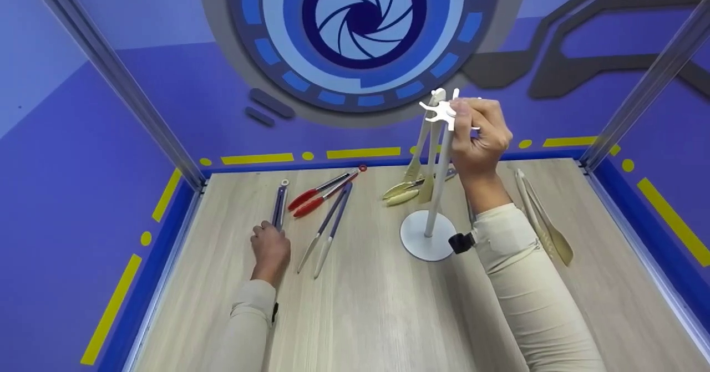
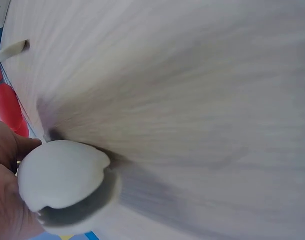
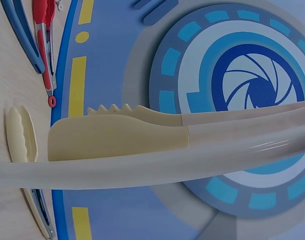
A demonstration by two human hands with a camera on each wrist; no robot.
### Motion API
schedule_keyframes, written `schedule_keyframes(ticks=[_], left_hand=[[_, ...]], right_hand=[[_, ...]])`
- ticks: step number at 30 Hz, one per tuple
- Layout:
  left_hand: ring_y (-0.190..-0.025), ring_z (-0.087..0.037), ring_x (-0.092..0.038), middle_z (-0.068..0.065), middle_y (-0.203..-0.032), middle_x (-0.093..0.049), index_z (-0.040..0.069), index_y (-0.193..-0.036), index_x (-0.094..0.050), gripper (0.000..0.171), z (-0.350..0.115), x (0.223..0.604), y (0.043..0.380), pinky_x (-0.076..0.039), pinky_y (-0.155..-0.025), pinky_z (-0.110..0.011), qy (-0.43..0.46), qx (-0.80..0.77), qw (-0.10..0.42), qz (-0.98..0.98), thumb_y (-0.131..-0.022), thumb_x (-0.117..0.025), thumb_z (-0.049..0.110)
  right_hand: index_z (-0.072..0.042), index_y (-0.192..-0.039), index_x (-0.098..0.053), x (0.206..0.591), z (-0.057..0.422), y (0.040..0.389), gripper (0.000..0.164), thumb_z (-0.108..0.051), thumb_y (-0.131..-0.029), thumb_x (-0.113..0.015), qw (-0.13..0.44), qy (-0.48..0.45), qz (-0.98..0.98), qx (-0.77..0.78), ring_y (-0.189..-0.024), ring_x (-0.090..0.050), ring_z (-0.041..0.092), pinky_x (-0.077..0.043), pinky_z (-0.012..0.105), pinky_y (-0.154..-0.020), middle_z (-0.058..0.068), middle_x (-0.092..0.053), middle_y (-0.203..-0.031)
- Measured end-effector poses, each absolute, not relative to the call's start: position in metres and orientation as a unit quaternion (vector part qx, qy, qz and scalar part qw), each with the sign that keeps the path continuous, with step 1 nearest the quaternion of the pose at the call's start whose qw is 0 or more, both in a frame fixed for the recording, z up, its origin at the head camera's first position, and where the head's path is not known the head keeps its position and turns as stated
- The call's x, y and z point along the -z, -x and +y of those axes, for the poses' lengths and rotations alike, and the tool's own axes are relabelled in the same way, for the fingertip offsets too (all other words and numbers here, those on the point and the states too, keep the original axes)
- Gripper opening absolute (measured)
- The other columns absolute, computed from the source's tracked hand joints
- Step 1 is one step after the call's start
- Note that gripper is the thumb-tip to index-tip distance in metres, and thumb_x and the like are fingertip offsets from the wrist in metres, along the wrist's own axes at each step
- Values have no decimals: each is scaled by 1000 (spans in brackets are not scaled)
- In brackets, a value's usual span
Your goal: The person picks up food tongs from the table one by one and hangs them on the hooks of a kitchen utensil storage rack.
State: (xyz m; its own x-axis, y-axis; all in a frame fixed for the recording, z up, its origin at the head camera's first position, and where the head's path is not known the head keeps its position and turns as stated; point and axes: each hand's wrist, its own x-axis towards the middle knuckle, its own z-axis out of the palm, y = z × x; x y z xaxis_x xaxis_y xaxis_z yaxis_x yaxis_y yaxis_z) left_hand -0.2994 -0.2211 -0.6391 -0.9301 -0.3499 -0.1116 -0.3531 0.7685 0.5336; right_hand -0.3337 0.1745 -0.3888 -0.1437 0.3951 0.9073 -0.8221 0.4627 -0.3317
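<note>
We are gripping dark-blue tongs (image 1: 278,205) at left, white tips towards us, and holding a white hooked stand (image 1: 436,194), upright on its base, at right.

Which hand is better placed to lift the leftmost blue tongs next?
Left, I'd judge: the left hand already grips the leftmost blue tongs, while the right hand is farther off, holding the white stand near its top.

- stand (image 1: 440,178): glossy, smooth, mat'l unclear
- held tongs (image 1: 279,208): smooth, satin tip
- hung utensil (image 3: 117,137): matt plastic-type blade
- red tongs (image 1: 309,207): shiny metal arms
- R sleeve (image 1: 532,283): matt cloth
- table (image 1: 377,316): matt wood-grain surf.
</note>
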Motion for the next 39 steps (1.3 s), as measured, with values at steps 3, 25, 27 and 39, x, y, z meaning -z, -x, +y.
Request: schedule_keyframes(ticks=[3, 25, 27, 39], left_hand=[[-123, -55, -55, -36, -131, -50, -17, -140, -44, 47, -222, 640, 299, -46, -108, -61, 191, -286, 8, 939, -108, -55, 16], [-103, -33, -57, -22, -117, -58, -8, -130, -58, 29, -231, 624, 284, -50, -94, -50, 179, -404, 6, 897, -107, -56, 10], [-105, -33, -57, -21, -119, -58, -7, -133, -57, 31, -228, 621, 282, -50, -94, -48, 178, -416, 9, 892, -107, -56, 10], [-106, -34, -57, -22, -118, -59, -6, -134, -58, 30, -218, 608, 277, -48, -97, -50, 145, -433, -40, 889, -107, -55, 7]], right_hand=[[5, -79, -80, 390, 174, 334, 16, 2, -88, -67, 629, -183, -580, -484, -88, -71, 15, -59, 21, -87, 24, -73, -82], [4, -80, -81, 391, 180, 337, 15, 2, -87, -68, 631, -179, -581, -482, -88, -71, 15, -59, 22, -88, 23, -73, -81], [4, -80, -81, 391, 181, 337, 15, 2, -87, -68, 631, -178, -581, -482, -88, -71, 15, -59, 21, -88, 23, -73, -82], [4, -80, -81, 391, 179, 338, 16, 0, -87, -67, 629, -183, -579, -485, -89, -71, 16, -59, 22, -89, 24, -73, -82]])
